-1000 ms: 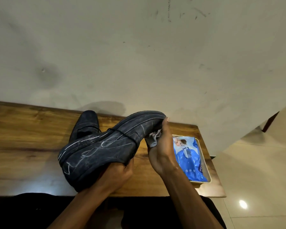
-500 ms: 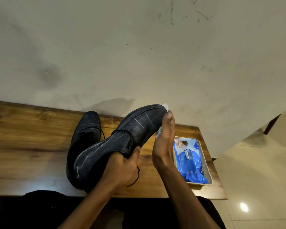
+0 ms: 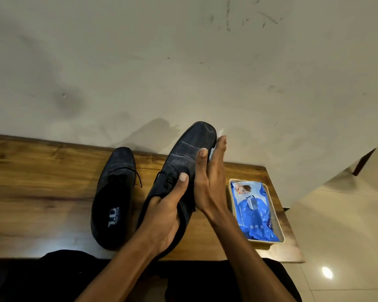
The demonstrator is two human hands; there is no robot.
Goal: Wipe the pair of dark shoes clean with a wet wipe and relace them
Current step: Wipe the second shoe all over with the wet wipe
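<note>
- Two dark blue-black leather lace-up shoes: one tilted toe-up [image 3: 183,162] above the wooden table [image 3: 42,182], clamped at the collar in the left hand's [image 3: 166,216] grip; the other [image 3: 115,192] flat on the table, just beside.
- Right hand [image 3: 210,182] pressed flat along the raised shoe's side, white wet wipe [image 3: 212,151] barely visible beneath; grip pinning wipe to leather.
- Pale streaks on both uppers: wiping apparently unfinished.
- Laces threaded, ends loose; relacing seemingly pending.
- Blue wipes packet [image 3: 254,210] in beige tray [image 3: 280,237], right, nothing obstructing.

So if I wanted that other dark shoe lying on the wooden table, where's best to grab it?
Probably the heel collar of the dark leather shoe on the table. Its opening faces up and the heel points toward the person, so reach from the near side, fingers inside, thumb outside. The left hand holds the other shoe similarly.
</note>
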